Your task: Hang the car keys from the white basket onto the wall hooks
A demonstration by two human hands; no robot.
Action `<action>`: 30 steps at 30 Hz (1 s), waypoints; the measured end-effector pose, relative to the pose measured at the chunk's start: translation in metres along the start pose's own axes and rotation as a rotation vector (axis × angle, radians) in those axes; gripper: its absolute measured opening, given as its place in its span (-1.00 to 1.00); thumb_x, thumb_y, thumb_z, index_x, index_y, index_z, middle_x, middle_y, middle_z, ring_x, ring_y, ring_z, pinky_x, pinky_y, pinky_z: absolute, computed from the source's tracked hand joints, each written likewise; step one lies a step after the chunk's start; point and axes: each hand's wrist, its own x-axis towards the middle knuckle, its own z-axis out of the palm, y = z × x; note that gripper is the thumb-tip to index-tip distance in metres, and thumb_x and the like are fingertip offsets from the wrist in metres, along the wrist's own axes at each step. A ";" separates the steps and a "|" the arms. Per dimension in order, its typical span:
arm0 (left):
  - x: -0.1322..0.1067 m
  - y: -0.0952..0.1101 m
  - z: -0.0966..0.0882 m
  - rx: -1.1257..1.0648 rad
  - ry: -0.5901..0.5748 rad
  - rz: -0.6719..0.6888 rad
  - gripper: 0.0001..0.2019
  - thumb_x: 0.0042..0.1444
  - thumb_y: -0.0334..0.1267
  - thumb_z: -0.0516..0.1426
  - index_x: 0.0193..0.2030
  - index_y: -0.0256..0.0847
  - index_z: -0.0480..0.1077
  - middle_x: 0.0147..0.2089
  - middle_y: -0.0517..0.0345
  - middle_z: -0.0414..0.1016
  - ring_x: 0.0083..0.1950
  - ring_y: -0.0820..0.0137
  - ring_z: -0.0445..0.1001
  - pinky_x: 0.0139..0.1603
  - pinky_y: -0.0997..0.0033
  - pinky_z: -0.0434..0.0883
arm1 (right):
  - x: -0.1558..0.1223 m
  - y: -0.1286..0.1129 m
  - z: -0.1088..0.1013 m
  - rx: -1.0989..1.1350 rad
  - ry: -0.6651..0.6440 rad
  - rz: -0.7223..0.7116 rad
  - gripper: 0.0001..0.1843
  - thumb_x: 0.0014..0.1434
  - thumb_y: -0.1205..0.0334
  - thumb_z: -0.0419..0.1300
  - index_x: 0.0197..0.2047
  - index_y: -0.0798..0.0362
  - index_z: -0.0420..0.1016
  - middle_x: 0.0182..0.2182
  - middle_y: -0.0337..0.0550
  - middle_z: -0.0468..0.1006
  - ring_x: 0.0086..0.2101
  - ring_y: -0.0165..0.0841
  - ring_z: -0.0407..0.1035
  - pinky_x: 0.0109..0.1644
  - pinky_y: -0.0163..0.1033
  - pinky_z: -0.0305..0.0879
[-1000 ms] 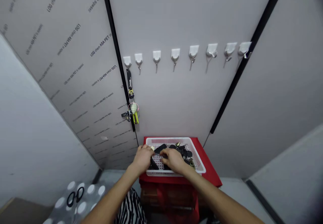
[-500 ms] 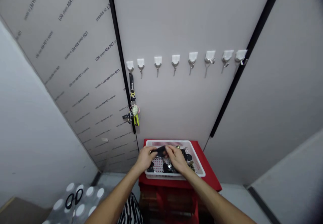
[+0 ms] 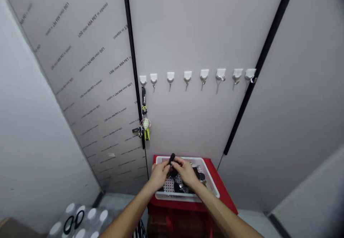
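Observation:
A slim black strap-like item (image 3: 172, 157) stands up between my hands, its rounded end above my fingertips; its exact kind is not clear. My left hand (image 3: 158, 177) pinches it from the left. From the right, the fingers of my right hand (image 3: 186, 173) close on it too. Both hands are over a white plastic basket (image 3: 213, 185) with a perforated bottom. Small dark and metallic pieces lie in it, among them a black oval piece (image 3: 177, 187) and several more under and beyond my right hand, partly hidden.
The basket sits on a red-covered stand (image 3: 225, 198) against the wall. A row of white adhesive hooks (image 3: 187, 76) runs along the wall panel. From the leftmost hook hangs a black strap with keys and charms (image 3: 144, 118). Packed bottles (image 3: 80, 220) stand at lower left.
Both hands have turned the black item from lying nearly level to pointing upward, and come closer together. The view has tilted slightly, so the wall and basket appear lower.

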 end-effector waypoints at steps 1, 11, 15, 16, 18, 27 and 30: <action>0.000 0.003 -0.002 -0.020 -0.001 0.038 -0.75 -0.09 -0.26 -0.11 -0.33 -0.24 0.33 -0.46 0.20 0.38 -0.41 0.49 0.29 -0.36 0.53 0.21 | 0.003 -0.003 0.000 0.004 0.001 0.004 -0.75 -0.13 0.16 0.02 -0.41 0.14 0.35 -0.50 -0.18 0.41 -0.45 -0.40 0.26 -0.34 -0.29 0.18; 0.036 0.057 -0.034 -0.508 0.215 0.136 -0.82 -0.18 -0.33 0.01 -0.38 -0.35 0.27 -0.48 0.12 0.37 -0.48 0.53 0.30 -0.42 0.52 0.26 | 0.056 -0.097 -0.004 0.053 0.158 -0.171 -0.86 -0.20 0.23 0.05 -0.55 0.15 0.31 -0.63 -0.28 0.35 -0.57 -0.51 0.18 -0.46 -0.39 0.13; 0.050 0.095 -0.071 -0.596 0.323 0.186 -0.84 -0.22 -0.36 0.04 -0.42 -0.33 0.30 -0.51 0.17 0.36 -0.54 0.57 0.29 -0.45 0.53 0.25 | 0.085 -0.142 0.003 0.086 0.164 -0.262 -0.85 -0.21 0.25 0.04 -0.52 0.15 0.33 -0.64 -0.32 0.33 -0.60 -0.55 0.16 -0.51 -0.43 0.11; 0.054 0.104 -0.080 -0.609 0.350 0.206 -0.85 -0.23 -0.37 0.05 -0.42 -0.32 0.30 -0.52 0.18 0.36 -0.54 0.58 0.28 -0.45 0.54 0.25 | 0.093 -0.153 0.006 0.101 0.168 -0.285 -0.84 -0.21 0.24 0.04 -0.52 0.14 0.33 -0.64 -0.33 0.33 -0.60 -0.55 0.16 -0.52 -0.44 0.11; 0.061 0.120 -0.097 -0.628 0.392 0.254 -0.86 -0.24 -0.37 0.05 -0.43 -0.31 0.31 -0.54 0.20 0.36 -0.56 0.59 0.27 -0.47 0.56 0.24 | 0.106 -0.173 0.010 0.127 0.181 -0.330 -0.82 -0.22 0.22 0.04 -0.51 0.14 0.33 -0.65 -0.34 0.33 -0.61 -0.56 0.15 -0.54 -0.45 0.11; 0.080 0.144 -0.118 -0.668 0.457 0.276 -0.90 -0.21 -0.34 0.03 -0.53 -0.34 0.29 -0.67 0.28 0.26 -0.67 0.64 0.18 -0.63 0.62 0.12 | 0.147 -0.202 0.016 -0.146 0.320 -0.301 -0.72 -0.20 0.14 0.01 -0.52 0.19 0.38 -0.66 -0.25 0.37 -0.62 -0.53 0.20 -0.54 -0.43 0.12; 0.083 0.140 -0.116 -0.680 0.457 0.256 -0.90 -0.21 -0.34 0.03 -0.53 -0.34 0.28 -0.67 0.28 0.25 -0.67 0.64 0.18 -0.63 0.62 0.12 | 0.149 -0.200 0.017 -0.262 0.348 -0.275 -0.69 -0.18 0.12 0.00 -0.50 0.19 0.40 -0.62 -0.20 0.41 -0.58 -0.51 0.24 -0.50 -0.42 0.13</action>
